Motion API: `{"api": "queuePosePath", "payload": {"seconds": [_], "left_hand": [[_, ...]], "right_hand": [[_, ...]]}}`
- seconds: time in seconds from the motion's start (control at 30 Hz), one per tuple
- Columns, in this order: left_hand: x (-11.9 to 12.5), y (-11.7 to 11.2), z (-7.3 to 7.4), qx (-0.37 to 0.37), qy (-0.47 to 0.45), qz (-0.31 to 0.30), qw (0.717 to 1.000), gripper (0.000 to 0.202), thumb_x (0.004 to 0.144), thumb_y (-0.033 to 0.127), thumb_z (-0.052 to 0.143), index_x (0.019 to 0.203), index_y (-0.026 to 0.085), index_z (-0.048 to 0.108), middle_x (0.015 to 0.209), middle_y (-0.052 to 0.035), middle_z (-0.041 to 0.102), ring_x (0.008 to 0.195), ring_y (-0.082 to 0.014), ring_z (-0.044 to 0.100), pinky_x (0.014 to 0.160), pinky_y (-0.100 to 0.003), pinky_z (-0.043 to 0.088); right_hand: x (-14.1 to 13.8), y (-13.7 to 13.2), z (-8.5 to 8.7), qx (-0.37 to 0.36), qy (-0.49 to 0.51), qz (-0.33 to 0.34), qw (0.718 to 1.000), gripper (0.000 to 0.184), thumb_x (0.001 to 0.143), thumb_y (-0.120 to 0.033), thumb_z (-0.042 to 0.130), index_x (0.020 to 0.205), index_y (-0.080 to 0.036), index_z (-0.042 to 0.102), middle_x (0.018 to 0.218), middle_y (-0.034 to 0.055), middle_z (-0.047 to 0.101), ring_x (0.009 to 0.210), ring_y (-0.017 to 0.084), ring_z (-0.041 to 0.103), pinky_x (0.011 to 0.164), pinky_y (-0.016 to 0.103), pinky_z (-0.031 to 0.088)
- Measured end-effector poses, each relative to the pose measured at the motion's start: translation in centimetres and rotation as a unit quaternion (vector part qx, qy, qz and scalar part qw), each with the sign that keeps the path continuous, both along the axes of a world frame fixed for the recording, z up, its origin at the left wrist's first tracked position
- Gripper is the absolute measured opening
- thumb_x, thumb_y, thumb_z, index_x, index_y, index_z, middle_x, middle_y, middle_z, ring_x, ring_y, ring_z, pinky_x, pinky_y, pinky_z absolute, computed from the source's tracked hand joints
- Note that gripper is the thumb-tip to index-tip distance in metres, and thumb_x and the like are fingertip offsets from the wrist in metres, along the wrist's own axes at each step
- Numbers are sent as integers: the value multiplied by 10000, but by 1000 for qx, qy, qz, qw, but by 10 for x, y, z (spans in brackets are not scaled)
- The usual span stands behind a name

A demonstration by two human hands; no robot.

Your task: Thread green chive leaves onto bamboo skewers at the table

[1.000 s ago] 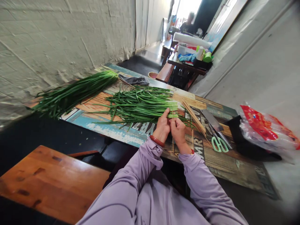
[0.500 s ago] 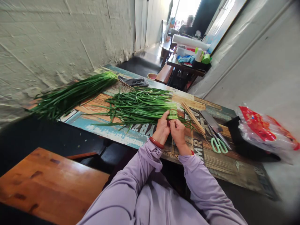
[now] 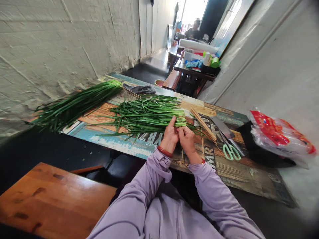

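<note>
Green garlic chives [image 3: 147, 114] lie in a wide layer on the table, pale stem ends lined up to the right. My left hand [image 3: 169, 137] is closed on the nearest stems, its thumb lying over them near their ends. My right hand [image 3: 187, 141] is pinched beside it, fingertips meeting those of the left. A thin bamboo skewer [image 3: 182, 156] sticks out below the fingers towards me; its upper part is hidden by the hands and stems. A second skewer [image 3: 203, 146] lies just right of my right hand.
A bundle of uncut chives [image 3: 82, 104] rests at the far left, beside a grey cloth [image 3: 142, 89]. To the right lie loose skewers [image 3: 204, 126], a cleaver [image 3: 223, 127], green-handled scissors [image 3: 231, 152] and a red-and-clear plastic bag [image 3: 279, 132]. An orange wooden stool [image 3: 57, 199] stands at lower left.
The view has shifted slightly, so the table things sit a little further left. Both hands stay together at the stem ends, with barely any change in grip.
</note>
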State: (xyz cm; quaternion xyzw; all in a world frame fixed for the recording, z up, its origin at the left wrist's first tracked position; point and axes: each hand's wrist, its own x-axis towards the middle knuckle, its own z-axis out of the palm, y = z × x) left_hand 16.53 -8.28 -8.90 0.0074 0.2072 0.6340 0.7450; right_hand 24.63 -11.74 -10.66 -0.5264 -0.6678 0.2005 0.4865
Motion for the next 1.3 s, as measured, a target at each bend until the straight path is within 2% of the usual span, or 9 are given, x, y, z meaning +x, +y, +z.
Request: {"api": "queuePosePath", "payload": {"seconds": [0.27, 0.4, 0.53, 0.63, 0.8, 0.9, 1.0, 1.1, 1.3], "left_hand": [[3, 3, 0, -20, -9, 59, 998, 38, 816, 165, 648, 826, 128, 646, 701, 26, 688, 591, -82, 623, 771, -229, 524], [5, 3, 3, -28, 16, 49, 998, 98, 850, 200, 633, 779, 134, 639, 673, 20, 669, 566, -77, 596, 697, -215, 497], [-1, -14, 3, -12, 95, 22, 995, 248, 848, 350, 699, 770, 116, 672, 662, -11, 674, 564, -89, 593, 675, -231, 487], [-20, -40, 1, 58, 214, -6, 975, 272, 761, 367, 791, 785, 106, 717, 789, -70, 738, 717, -130, 669, 748, -242, 502], [-71, -65, 13, 138, 430, -83, 889, 297, 737, 402, 793, 836, 123, 771, 832, -119, 757, 646, -161, 665, 608, -255, 493], [-88, -41, 28, 198, 527, 61, 824, 232, 828, 370, 693, 931, 179, 776, 837, -78, 740, 698, -159, 649, 632, -247, 482], [-90, 2, 38, 254, 653, 160, 695, 166, 838, 242, 650, 942, 205, 774, 1008, -69, 735, 952, -206, 649, 852, -292, 487], [-85, 38, 40, 282, 732, 140, 604, 206, 843, 188, 613, 982, 210, 763, 1104, -79, 730, 1083, -241, 621, 1009, -354, 415], [-82, 64, 35, 338, 782, 30, 523, 225, 903, 291, 557, 915, 217, 770, 1014, -84, 760, 979, -242, 655, 895, -327, 430]], "right_hand": [[-1, 0, 0, 9, -13, -20, 1000, 305, 896, -380, 471, 678, -205, 593, 642, 16, 649, 599, 143, 548, 608, 265, 392], [-1, 1, 1, 4, -7, -15, 1000, 307, 899, -384, 465, 694, -203, 605, 658, 19, 660, 609, 142, 559, 619, 261, 406], [2, 3, 4, -15, 16, -3, 1000, 306, 892, -385, 469, 709, -199, 627, 647, 15, 658, 592, 139, 564, 614, 256, 423], [4, 5, 4, -30, 30, 1, 999, 311, 884, -391, 477, 697, -197, 634, 610, 2, 630, 563, 131, 539, 591, 250, 411], [6, 7, 3, -43, 52, 15, 998, 313, 883, -407, 484, 784, -182, 678, 594, -8, 601, 558, 136, 522, 571, 254, 385], [6, 7, 2, -40, 51, 14, 998, 328, 892, -424, 482, 797, -181, 682, 569, -15, 574, 551, 135, 508, 558, 250, 372], [7, 6, 1, -36, 45, 16, 998, 335, 897, -432, 481, 790, -183, 678, 561, -18, 561, 550, 134, 503, 554, 247, 365], [7, 6, 0, -37, 38, 13, 999, 334, 898, -432, 485, 785, -183, 676, 562, -18, 559, 550, 135, 507, 552, 249, 362], [8, 9, -3, -42, 31, 9, 999, 325, 904, -423, 488, 795, -184, 679, 572, -13, 571, 558, 142, 527, 549, 252, 366]]}}
